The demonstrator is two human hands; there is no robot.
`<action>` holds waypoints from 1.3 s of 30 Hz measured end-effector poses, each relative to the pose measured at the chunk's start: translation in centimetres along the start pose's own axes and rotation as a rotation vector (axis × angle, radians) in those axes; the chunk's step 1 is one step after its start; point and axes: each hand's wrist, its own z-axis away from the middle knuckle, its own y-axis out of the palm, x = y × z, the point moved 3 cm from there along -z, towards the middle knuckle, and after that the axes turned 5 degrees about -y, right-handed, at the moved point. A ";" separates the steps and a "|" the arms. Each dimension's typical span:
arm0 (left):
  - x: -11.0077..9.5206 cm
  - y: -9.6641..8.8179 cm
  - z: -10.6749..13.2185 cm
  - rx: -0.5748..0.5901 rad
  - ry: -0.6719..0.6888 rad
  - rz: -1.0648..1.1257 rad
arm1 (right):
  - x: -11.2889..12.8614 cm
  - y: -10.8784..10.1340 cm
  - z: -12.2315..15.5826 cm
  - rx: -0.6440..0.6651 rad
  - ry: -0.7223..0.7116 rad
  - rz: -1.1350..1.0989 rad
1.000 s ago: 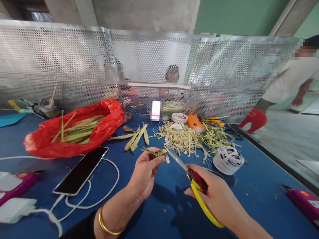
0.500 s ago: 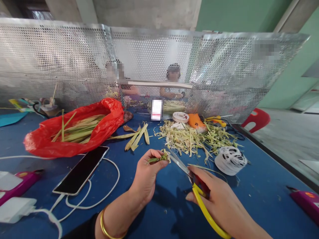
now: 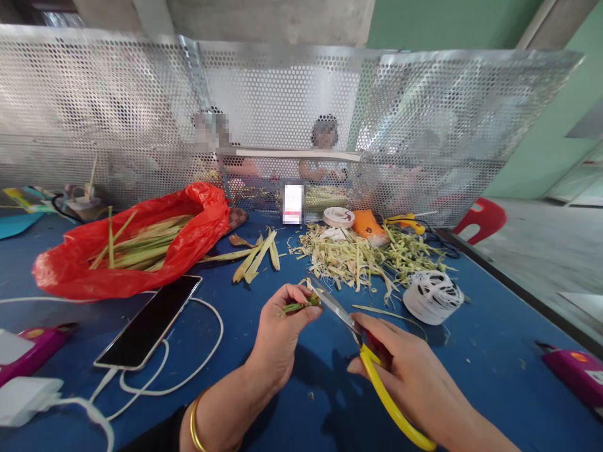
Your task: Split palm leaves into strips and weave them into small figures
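My left hand (image 3: 282, 329) pinches a small green plant piece (image 3: 301, 306), woven or bundled from leaf strips, between thumb and fingers. Yellow-handled scissors (image 3: 377, 364) are gripped in my right hand (image 3: 400, 361), their blades pointing up and left. The blade tips meet the upper edge of the plant piece; whether they are cutting into it I cannot tell. Just beyond both hands lies a heap of pale green and yellow leaf trimmings (image 3: 343, 257). A thin leaf strip (image 3: 384, 312) rests on the table behind my right hand.
A red plastic bag (image 3: 61, 267) of long leaves lies at left, beside a phone (image 3: 148, 326) on a white cable. White cord (image 3: 433, 298) sits at right, with a purple tool (image 3: 577, 370) nearer the edge. A perforated metal screen (image 3: 282, 94) stands behind; people sit beyond it.
The view has shifted slightly, so the table things appear a little further left and up. My hands keep nearly the same pose, with the scissor tips still at the plant piece.
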 end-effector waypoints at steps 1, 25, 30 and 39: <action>0.1 0.0 0.0 0.003 0.001 -0.003 | 0.0 0.0 0.0 0.010 0.006 -0.006; 0.5 -0.1 0.0 -0.120 -0.033 -0.037 | -0.1 0.0 0.3 -0.098 0.006 0.130; 0.5 -0.1 0.1 -0.113 -0.012 -0.067 | -0.2 0.1 0.3 -0.098 -0.016 0.164; 0.6 0.0 0.1 -0.117 -0.021 -0.073 | -0.4 0.4 0.5 -0.090 -0.036 0.143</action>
